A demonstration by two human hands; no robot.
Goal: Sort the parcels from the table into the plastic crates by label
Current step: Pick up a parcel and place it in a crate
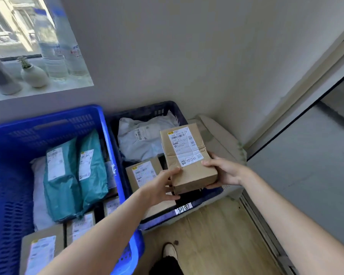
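Both hands, left [160,185] and right [224,172], gripped a cardboard parcel [188,158] (label upward) above the dark blue crate [199,201], beside the bright blue crate [54,118].

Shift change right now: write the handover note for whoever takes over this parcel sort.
Left hand and right hand both grip one cardboard parcel, label up, above the dark blue crate.
That crate holds a white mailer and a labelled box.
Bright blue crate holds two teal mailers and several boxes.
Done: those are sorted.
Left: place the held parcel by its label; the table is out of view, remaining count unknown.
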